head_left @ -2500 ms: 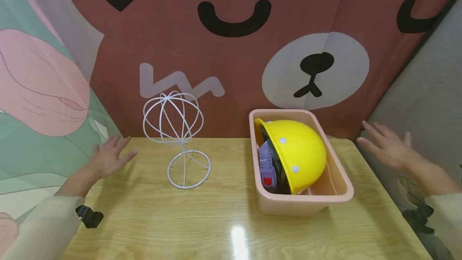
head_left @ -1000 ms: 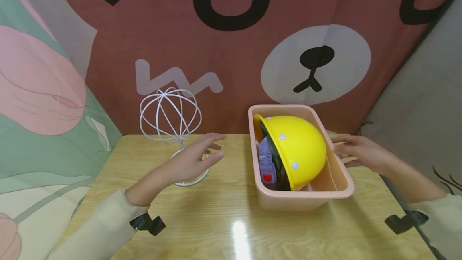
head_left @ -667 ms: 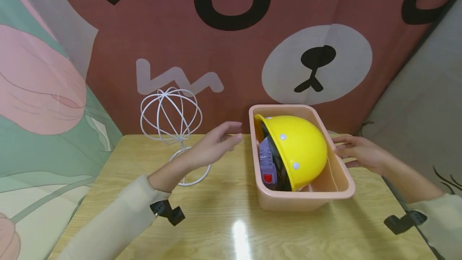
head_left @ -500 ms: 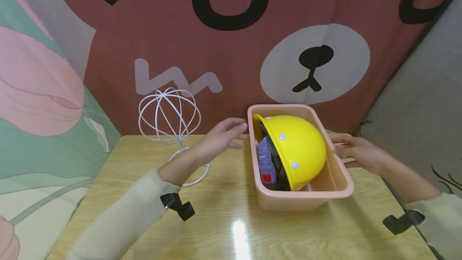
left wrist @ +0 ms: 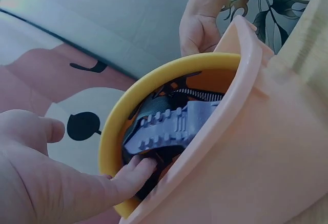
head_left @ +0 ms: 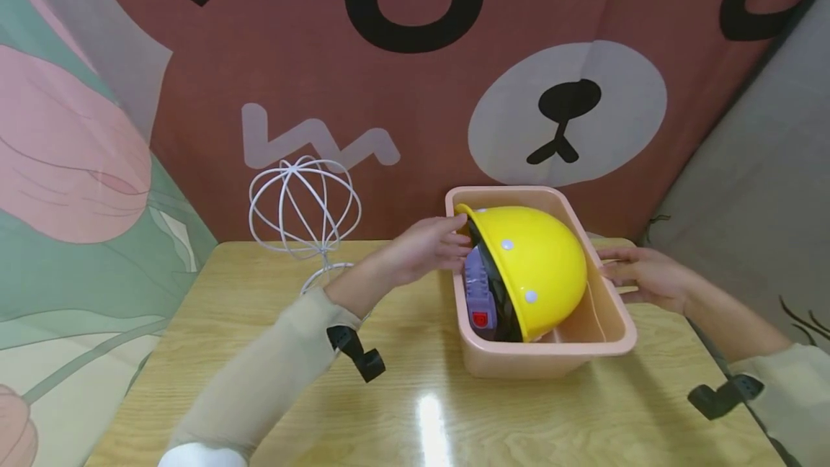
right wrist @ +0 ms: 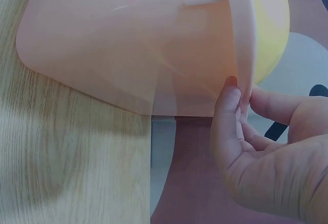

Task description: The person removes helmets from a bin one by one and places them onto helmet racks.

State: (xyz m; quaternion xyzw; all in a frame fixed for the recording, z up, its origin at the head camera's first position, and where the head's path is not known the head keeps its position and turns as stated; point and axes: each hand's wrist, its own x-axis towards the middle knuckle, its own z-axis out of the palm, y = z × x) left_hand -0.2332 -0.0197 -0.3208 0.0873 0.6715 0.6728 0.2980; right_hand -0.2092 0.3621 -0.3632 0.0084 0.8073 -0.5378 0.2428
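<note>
A yellow hard hat (head_left: 541, 265) lies on its side in a pink plastic bin (head_left: 532, 362). Its inside, with a purple adjuster strap (head_left: 478, 294) and red button, faces left. My left hand (head_left: 424, 247) reaches over the bin's left wall. In the left wrist view, some fingers (left wrist: 136, 178) of it dip inside the hat's rim, beside the strap, while the thumb stands apart from the rim. On the other side, my right hand (head_left: 651, 276) pinches the bin's right rim between thumb and fingers, as the right wrist view (right wrist: 256, 147) shows.
A white wire stand (head_left: 305, 207) with a round cage top stands left of the bin, its base partly behind my left forearm. Behind the wooden table (head_left: 402, 409) hangs a printed bear curtain (head_left: 415, 114). Another cloth hangs along the right.
My left hand has come from the far left, past the wire stand, to the hat's rim. My right hand has moved in to the bin's right rim. Hat and bin have stayed put.
</note>
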